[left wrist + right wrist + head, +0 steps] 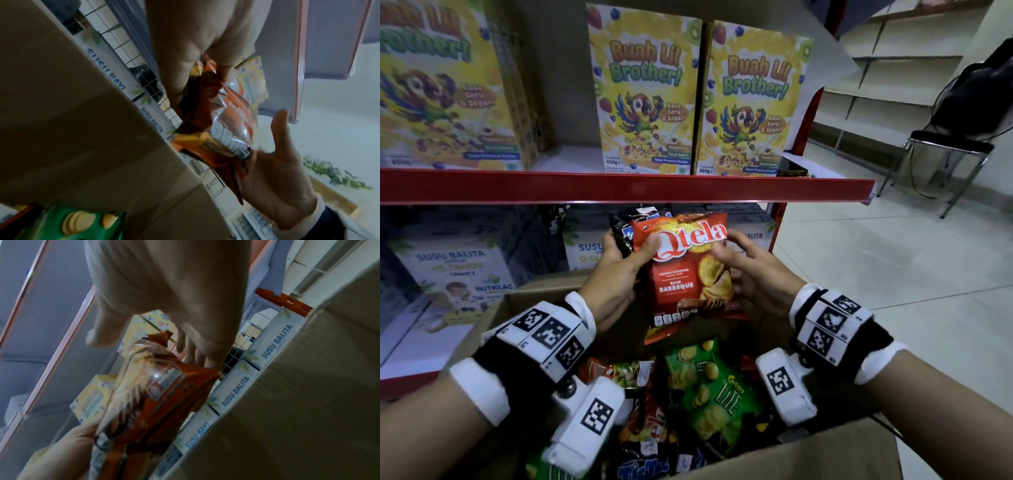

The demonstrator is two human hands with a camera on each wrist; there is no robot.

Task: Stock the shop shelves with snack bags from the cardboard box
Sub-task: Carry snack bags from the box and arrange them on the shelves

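Observation:
My left hand holds up a red Qtela barbeque chip bag above the cardboard box, thumb across its front. A dark snack bag is held behind it in the same grip. My right hand touches the red bag's right side with relaxed, spread fingers. In the left wrist view the red bag hangs from my left hand, and its lower end rests against my right hand's palm. The right wrist view shows the red bag under loose fingers.
The box holds several bags, among them a green Chitato Lite bag. Straight ahead is a red-edged shelf with yellow cereal boxes. Milk boxes fill the shelf below. A chair stands on the tiled floor at right.

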